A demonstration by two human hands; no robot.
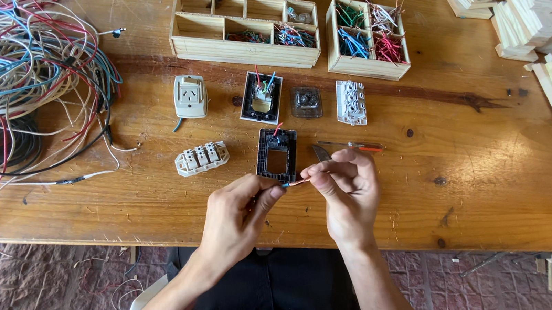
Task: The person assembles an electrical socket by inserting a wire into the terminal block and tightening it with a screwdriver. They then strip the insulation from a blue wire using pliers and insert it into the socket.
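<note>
Both hands pinched a short wire (296, 182): left hand (238, 218) gripped one end, right hand (346, 192) the other, just below black frame (277, 155)

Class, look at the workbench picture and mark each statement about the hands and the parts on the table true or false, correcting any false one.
1. Both hands pinch one short piece of wire between them. True: the left hand and right hand hold the short wire at its two ends.
2. The black frame lies right of the right hand. False: the black frame lies just above the hands.
3. A big tangle of wires sits at the table's left end. True: the wire tangle is there.
4. The small wooden box is empty. False: the small wooden box holds green, blue, red and white wire pieces.
5. The screwdriver is in the left hand. False: the screwdriver lies on the table.
</note>
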